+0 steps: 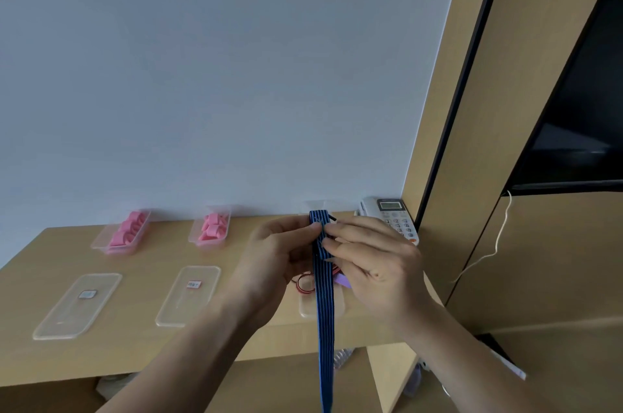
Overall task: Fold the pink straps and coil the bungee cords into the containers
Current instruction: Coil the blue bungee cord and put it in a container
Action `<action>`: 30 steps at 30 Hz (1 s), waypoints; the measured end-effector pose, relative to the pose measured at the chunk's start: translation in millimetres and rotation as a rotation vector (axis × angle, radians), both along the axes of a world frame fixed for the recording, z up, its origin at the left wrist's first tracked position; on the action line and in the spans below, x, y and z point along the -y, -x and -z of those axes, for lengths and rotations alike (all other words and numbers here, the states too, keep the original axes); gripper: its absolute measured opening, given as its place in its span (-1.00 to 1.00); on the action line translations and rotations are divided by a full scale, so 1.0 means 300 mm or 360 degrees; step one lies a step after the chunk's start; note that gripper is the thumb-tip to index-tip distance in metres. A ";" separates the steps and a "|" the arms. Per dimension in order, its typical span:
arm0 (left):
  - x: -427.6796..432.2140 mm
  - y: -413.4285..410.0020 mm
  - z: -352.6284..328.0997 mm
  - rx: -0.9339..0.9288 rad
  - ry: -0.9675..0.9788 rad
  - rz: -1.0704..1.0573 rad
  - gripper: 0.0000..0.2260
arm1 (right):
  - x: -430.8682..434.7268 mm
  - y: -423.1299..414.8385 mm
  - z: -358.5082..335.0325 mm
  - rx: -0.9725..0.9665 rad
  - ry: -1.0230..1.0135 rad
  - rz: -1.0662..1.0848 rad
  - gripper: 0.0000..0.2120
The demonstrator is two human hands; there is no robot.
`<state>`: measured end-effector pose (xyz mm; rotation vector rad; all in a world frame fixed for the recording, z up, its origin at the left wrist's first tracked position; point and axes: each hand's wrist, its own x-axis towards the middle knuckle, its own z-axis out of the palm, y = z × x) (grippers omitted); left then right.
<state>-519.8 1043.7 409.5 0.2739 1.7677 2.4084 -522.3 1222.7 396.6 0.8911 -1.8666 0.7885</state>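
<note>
A blue bungee cord with black stripes (324, 311) hangs doubled from between both hands, its strands running down past the desk's front edge. My left hand (279, 254) pinches the cord's top from the left. My right hand (374, 260) pinches it from the right, fingers curled round the strands. A black hook tip shows at the top, by the right fingertips. Behind the cord, a clear container (308, 306) holds a red coiled cord (303, 282). At the back of the desk, two clear containers (101, 244) (194, 240) hold folded pink straps (129, 228) (213, 227).
Two clear lids (64, 314) (182, 308) with labels lie on the wooden desk (141, 352). A white telephone (392, 217) sits at the back right against a wooden panel. A white wall stands behind. A thin white cable (495, 250) hangs at the right.
</note>
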 end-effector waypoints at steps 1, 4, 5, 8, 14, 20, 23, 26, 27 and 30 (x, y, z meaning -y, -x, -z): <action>0.001 0.000 0.000 -0.0007 0.0012 0.0002 -0.77 | -0.001 0.003 0.001 0.0001 -0.0023 0.0003 -0.83; 0.005 0.004 0.002 -0.0004 0.0018 -0.0037 -0.80 | -0.003 0.003 -0.006 0.0066 -0.0148 0.0026 -0.81; 0.007 0.007 0.003 -0.0007 0.0028 -0.0062 -0.79 | -0.003 -0.001 -0.009 0.0106 -0.0193 0.0032 -0.80; 0.006 0.009 0.005 -0.0057 0.0114 -0.0152 -0.75 | -0.001 -0.014 -0.028 0.0227 -0.0135 -0.0022 -0.84; 0.001 0.004 0.011 -0.0143 0.0208 -0.0230 -0.73 | 0.018 0.011 -0.093 0.1013 0.0076 0.0094 -0.50; -0.002 0.007 0.026 -0.0069 0.0158 -0.0219 -0.86 | 0.018 0.025 -0.120 0.1329 0.0171 -0.0127 -0.69; -0.001 0.009 0.035 -0.0079 0.0126 -0.0144 -0.75 | 0.013 0.027 -0.132 0.1375 0.0239 -0.0086 -0.70; -0.015 -0.004 0.049 -0.0099 0.0180 -0.0011 -0.75 | 0.003 0.032 -0.146 0.1325 0.0296 -0.0115 -0.71; -0.018 -0.006 0.054 -0.0091 0.0175 0.0017 -0.74 | 0.003 0.033 -0.146 0.1319 0.0321 -0.0125 -0.71; -0.023 -0.005 0.067 -0.0031 0.0179 0.0012 -0.68 | 0.005 0.036 -0.133 0.1332 0.0445 -0.0157 -0.72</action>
